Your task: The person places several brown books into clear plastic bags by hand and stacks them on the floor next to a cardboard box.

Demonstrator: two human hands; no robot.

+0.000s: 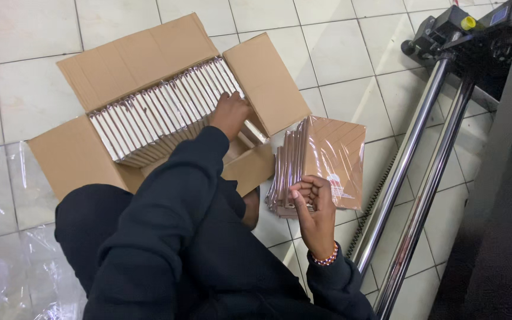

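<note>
An open cardboard box (84, 160) sits on the tiled floor, holding a row of several thin brown shrink-wrapped books (161, 109) standing on edge. My left hand (230, 114) reaches into the box at the right end of that row, touching the books there; whether it grips one is hidden. A stack of the same wrapped books (327, 157) leans on the floor to the right of the box. My right hand (312, 204) rests against the front of that stack, fingers curled on the edges of the books. A beaded bracelet is on that wrist.
Two shiny metal rails (416, 154) of a machine run diagonally at the right, with a dark machine body (505, 178) beside them. Clear plastic sheeting (1, 237) lies on the floor at the left. My dark-clothed knee and sleeve fill the bottom centre.
</note>
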